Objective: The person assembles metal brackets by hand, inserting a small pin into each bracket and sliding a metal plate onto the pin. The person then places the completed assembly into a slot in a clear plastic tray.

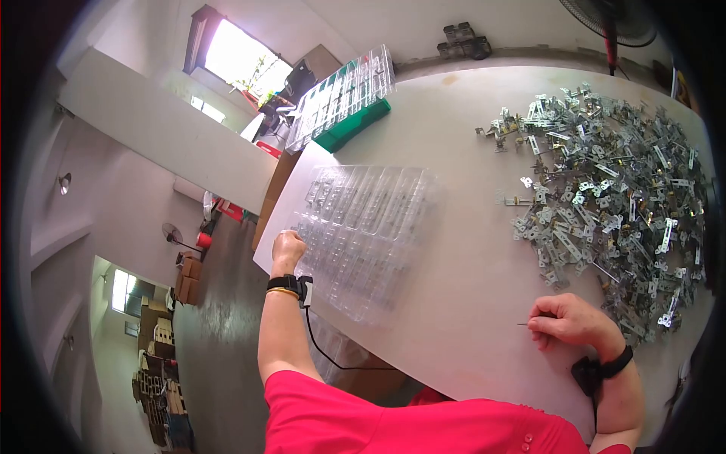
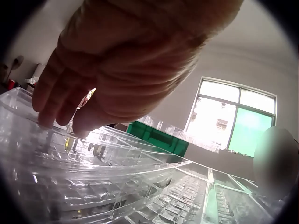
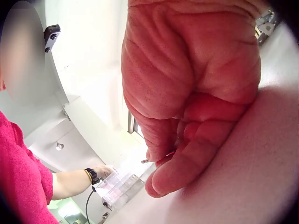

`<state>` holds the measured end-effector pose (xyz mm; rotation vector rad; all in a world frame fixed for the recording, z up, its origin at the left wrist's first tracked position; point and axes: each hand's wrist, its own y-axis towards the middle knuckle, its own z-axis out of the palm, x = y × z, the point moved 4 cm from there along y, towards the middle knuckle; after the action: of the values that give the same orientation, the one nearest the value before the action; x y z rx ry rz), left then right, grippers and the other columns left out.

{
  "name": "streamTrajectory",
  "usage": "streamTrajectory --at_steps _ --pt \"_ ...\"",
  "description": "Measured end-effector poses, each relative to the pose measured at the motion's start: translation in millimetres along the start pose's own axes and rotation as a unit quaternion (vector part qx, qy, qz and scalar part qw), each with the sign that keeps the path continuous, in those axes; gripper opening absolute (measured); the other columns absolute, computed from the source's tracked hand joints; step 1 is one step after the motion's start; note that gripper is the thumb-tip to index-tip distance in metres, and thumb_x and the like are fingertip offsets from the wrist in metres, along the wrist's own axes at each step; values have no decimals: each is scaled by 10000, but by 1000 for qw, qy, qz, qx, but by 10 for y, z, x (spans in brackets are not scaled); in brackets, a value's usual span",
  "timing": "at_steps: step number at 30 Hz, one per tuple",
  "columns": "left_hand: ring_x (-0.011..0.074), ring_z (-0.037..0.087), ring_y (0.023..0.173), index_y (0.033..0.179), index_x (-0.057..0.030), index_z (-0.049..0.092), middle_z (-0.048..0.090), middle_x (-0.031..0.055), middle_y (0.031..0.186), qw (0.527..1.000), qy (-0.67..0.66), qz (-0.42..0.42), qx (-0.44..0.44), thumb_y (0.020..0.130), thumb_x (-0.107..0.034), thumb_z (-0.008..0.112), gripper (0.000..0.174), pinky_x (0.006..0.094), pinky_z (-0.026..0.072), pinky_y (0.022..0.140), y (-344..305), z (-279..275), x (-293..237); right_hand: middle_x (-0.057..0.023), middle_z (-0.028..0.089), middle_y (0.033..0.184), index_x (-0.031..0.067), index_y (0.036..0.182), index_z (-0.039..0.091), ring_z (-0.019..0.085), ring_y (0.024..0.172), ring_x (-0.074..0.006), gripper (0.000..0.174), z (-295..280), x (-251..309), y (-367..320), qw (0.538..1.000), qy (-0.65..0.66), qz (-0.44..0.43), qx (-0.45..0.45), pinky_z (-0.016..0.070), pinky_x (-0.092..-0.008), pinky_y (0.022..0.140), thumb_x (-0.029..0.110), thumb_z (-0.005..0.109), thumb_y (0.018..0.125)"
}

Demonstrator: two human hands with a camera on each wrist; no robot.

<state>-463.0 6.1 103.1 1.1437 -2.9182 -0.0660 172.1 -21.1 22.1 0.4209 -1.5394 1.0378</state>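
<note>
My left hand [image 1: 288, 247] is at the left edge of a clear plastic blister tray [image 1: 363, 189]. In the left wrist view, its thumb and bent fingers [image 2: 81, 123] grip the tray's rim. Small metal pieces show through the plastic walls. Low over the table at the front right, my right hand [image 1: 571, 321] pinches a thin metal rod [image 1: 522, 324] between thumb and forefinger. The rod's tip points left, and its other end is hidden in the palm. The right wrist view shows the remaining fingers [image 3: 187, 163] curled, close to the tabletop.
A large heap of metal hinge-like parts [image 1: 612, 197] covers the right side of the white table [image 1: 454, 250]. At the far left edge, clear trays stand on a green crate [image 1: 352, 127]. A black cable [image 1: 333, 359] runs from the left wrist. A fan [image 1: 612, 23] stands behind the table.
</note>
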Motion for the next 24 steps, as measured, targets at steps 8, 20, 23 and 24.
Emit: streamTrajectory --at_steps 8,20,23,24 --pt "270 752 753 832 -80 784 740 151 752 1000 -8 -23 19 782 -68 620 172 365 584 792 -73 -25 -75 -57 701 800 -11 960 654 693 692 -128 158 -4 -8 -1 1000 -6 -4 3 563 -280 650 134 614 1008" --pt "256 752 723 807 -52 774 736 152 717 1000 -1 -19 6 783 -51 614 162 350 584 794 -86 -19 -34 -48 686 783 -9 954 648 681 676 -122 151 3 -20 11 1000 21 3 5 559 -277 632 128 614 1008" --pt "275 754 751 818 -49 776 739 169 750 1000 -11 -19 11 777 -58 621 161 363 584 803 -89 -16 -20 -50 688 787 -11 958 647 684 680 -123 153 2 -31 13 1000 23 6 5 560 -274 631 130 614 1007" --pt "298 756 785 829 -41 777 741 188 783 1000 -17 -18 16 770 -65 629 161 378 583 814 -67 -2 1 -52 690 790 -12 961 647 687 684 -124 157 0 -35 10 1000 23 8 5 562 -272 633 134 614 1006"
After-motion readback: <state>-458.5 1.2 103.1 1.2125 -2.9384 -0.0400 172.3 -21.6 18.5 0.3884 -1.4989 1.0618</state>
